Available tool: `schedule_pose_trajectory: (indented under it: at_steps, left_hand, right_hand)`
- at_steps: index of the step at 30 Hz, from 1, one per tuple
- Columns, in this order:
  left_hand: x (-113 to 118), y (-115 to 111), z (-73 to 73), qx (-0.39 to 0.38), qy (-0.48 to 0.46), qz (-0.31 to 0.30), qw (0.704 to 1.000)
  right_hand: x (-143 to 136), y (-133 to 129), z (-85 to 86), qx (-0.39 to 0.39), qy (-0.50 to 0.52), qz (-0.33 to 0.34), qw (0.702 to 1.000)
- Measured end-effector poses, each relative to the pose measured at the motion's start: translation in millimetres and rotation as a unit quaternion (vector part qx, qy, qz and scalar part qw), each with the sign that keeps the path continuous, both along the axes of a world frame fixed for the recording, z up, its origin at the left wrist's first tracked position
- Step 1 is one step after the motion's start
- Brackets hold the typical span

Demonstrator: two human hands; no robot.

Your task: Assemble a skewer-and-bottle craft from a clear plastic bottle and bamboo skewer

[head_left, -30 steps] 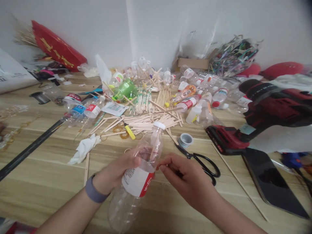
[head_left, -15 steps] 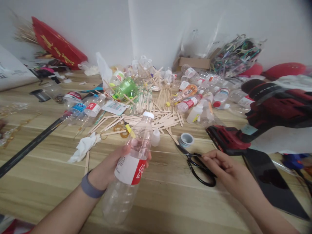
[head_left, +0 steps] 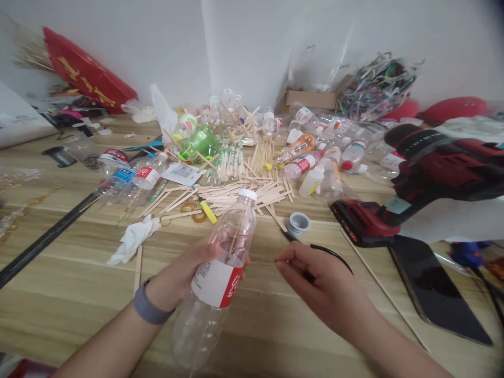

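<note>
My left hand is wrapped around a clear plastic bottle with a white cap and a red-and-white label, tilted above the table. A thin stick shows through the bottle's upper part. Just right of the bottle, my right hand is closed in a pinch. The fine thread seen in it a moment earlier can hardly be made out now. Behind that hand lie black-handled scissors, mostly hidden by it. A small grey tape roll stands beyond the scissors.
A red-black cordless drill stands at the right, beside a black phone. Wooden craft sticks, several empty bottles and a yellow-handled tool lie ahead. A crumpled tissue and a long dark strip are at left.
My right hand has moved left toward the bottle, covering most of the scissors. The thread stretched between them no longer shows clearly. The bottle stays in my left hand, shifted slightly right.
</note>
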State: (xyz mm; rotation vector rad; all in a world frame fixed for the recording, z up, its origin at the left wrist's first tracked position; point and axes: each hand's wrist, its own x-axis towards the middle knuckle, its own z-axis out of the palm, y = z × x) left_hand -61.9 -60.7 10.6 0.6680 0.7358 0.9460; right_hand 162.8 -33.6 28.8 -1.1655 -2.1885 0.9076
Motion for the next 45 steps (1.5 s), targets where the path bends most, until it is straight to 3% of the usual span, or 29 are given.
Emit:
schedule_pose_trajectory:
  at_steps: [7,14,21,32,35,39,45]
  left_hand:
    - [5.5,0.4,0.1,0.005,0.002,0.019,1.0]
    - [5.8,-0.7,0.5,0.017,0.012,0.022,1.0]
    - [2.8,2.3,-2.5,0.025,-0.015,-0.017,0.999]
    - [-18.2,2.9,0.6,0.015,-0.045,0.057,0.997]
    - [-17.0,2.9,-2.6,0.018,-0.046,0.033,0.998]
    - [-13.5,2.0,-7.8,0.01,-0.051,-0.005,0.999]
    - [-3.7,0.2,-7.1,0.024,-0.032,-0.005,0.999]
  right_hand:
    - [-24.1,-2.0,-0.3,0.008,0.022,0.052,0.998]
    - [-20.0,-1.0,-4.9,0.028,0.03,0.067,0.997]
    - [7.3,-1.3,-13.8,0.006,-0.006,0.038,0.999]
    - [83.7,16.5,-45.2,-0.056,-0.015,-0.141,0.988]
    - [74.9,13.4,-38.3,-0.049,-0.024,-0.119,0.991]
    - [43.0,5.6,-18.8,-0.014,-0.029,-0.057,0.998]
    - [2.5,-3.8,-4.0,0.024,-0.024,0.028,0.999]
